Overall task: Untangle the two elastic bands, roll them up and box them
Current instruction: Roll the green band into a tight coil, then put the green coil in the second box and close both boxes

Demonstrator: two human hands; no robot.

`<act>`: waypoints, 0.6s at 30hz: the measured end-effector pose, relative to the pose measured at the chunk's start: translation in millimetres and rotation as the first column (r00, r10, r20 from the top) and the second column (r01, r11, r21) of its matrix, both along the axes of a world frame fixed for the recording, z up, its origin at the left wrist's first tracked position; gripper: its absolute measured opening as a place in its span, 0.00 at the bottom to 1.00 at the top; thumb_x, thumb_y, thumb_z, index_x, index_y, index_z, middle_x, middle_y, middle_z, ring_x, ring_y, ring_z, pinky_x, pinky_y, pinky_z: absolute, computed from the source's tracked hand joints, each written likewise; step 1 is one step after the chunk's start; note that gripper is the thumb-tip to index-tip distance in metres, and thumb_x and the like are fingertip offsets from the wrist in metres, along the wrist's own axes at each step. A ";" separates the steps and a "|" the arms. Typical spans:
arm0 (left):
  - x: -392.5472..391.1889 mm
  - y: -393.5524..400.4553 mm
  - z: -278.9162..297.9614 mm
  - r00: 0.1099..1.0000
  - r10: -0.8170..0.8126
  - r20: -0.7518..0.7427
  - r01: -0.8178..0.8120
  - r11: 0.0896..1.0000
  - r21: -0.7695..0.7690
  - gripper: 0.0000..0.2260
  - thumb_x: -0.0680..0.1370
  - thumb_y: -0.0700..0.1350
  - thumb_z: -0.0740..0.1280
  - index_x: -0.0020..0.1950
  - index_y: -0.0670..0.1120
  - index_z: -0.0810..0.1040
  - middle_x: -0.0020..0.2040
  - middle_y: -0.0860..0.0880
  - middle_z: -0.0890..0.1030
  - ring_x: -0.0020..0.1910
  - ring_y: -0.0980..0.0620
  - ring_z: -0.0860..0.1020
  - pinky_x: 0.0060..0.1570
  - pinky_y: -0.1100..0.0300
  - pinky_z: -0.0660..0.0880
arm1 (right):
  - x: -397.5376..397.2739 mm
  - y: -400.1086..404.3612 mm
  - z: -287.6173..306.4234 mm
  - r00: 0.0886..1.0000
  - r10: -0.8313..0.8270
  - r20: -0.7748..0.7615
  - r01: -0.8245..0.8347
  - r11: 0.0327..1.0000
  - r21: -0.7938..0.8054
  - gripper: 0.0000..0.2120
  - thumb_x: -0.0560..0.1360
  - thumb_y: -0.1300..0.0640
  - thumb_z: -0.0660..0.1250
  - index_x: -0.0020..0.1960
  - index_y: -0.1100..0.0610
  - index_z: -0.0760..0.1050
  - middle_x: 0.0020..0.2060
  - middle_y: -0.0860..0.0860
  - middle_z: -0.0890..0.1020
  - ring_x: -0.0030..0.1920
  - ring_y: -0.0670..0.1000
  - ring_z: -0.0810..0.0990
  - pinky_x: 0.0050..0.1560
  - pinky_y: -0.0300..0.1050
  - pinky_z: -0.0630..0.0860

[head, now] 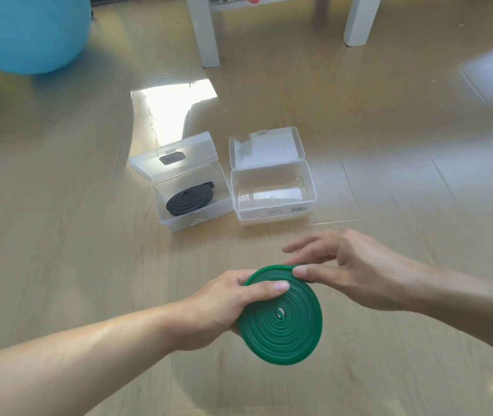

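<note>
Wood floor, sunlit patch, white table legs at the back, blue ball far left. Green band is rolled into a flat disc, held above the floor, face tilted up toward the camera. Left hand grips its left rim, thumb on top. Right hand pinches the top rim. Black band lies coiled in the left box, long axis left-right. Right box stands open just beside it.

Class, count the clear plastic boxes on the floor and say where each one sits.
2. The left box, lid open, holds the rolled black band. The right box stands beside it, lid open, with nothing visible inside.
</note>
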State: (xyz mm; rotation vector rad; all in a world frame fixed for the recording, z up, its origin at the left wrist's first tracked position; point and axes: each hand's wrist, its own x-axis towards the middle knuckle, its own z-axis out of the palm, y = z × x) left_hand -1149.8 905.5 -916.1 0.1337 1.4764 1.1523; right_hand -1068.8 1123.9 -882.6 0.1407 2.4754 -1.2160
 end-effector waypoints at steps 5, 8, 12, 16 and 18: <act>1.5 8.4 3.2 0.986 0.165 0.008 -0.165 0.985 -0.050 0.18 0.75 0.57 0.73 0.57 0.46 0.86 0.51 0.43 0.88 0.47 0.46 0.87 0.41 0.55 0.81 | 2.9 -7.0 8.7 0.953 0.302 0.018 -0.298 0.925 0.235 0.51 0.64 0.24 0.68 0.80 0.43 0.54 0.58 0.36 0.66 0.61 0.37 0.66 0.62 0.30 0.63; -4.9 21.5 3.7 0.970 0.244 0.002 -0.243 0.968 -0.069 0.16 0.79 0.54 0.71 0.59 0.43 0.84 0.52 0.42 0.88 0.49 0.44 0.87 0.41 0.52 0.82 | -3.3 -14.2 2.1 0.923 0.384 -0.026 -0.334 0.833 0.442 0.64 0.58 0.19 0.67 0.81 0.46 0.40 0.61 0.40 0.61 0.62 0.41 0.62 0.64 0.30 0.59; -17.6 37.8 3.1 0.957 0.288 0.036 -0.287 0.957 -0.045 0.16 0.80 0.53 0.70 0.60 0.43 0.83 0.51 0.42 0.88 0.50 0.44 0.88 0.45 0.50 0.84 | -24.3 -5.8 -5.4 0.896 0.409 -0.174 -0.259 0.798 0.545 0.54 0.61 0.24 0.67 0.77 0.47 0.51 0.65 0.41 0.64 0.64 0.44 0.66 0.66 0.32 0.60; -35.8 54.3 -6.3 0.917 0.378 -0.127 -0.386 0.921 -0.044 0.20 0.82 0.60 0.64 0.62 0.45 0.80 0.51 0.43 0.88 0.47 0.44 0.88 0.45 0.47 0.85 | -50.1 7.0 -20.6 0.896 0.405 -0.181 -0.238 0.784 0.573 0.51 0.61 0.31 0.70 0.76 0.49 0.55 0.62 0.45 0.67 0.61 0.47 0.67 0.64 0.35 0.65; -51.8 57.9 -21.3 0.866 0.368 -0.337 -0.420 0.903 -0.094 0.21 0.85 0.61 0.56 0.69 0.48 0.73 0.50 0.40 0.84 0.45 0.41 0.87 0.45 0.45 0.86 | -63.6 18.9 -32.3 0.933 0.324 -0.156 -0.191 0.815 0.547 0.52 0.61 0.33 0.72 0.77 0.49 0.54 0.63 0.46 0.67 0.62 0.48 0.66 0.62 0.35 0.64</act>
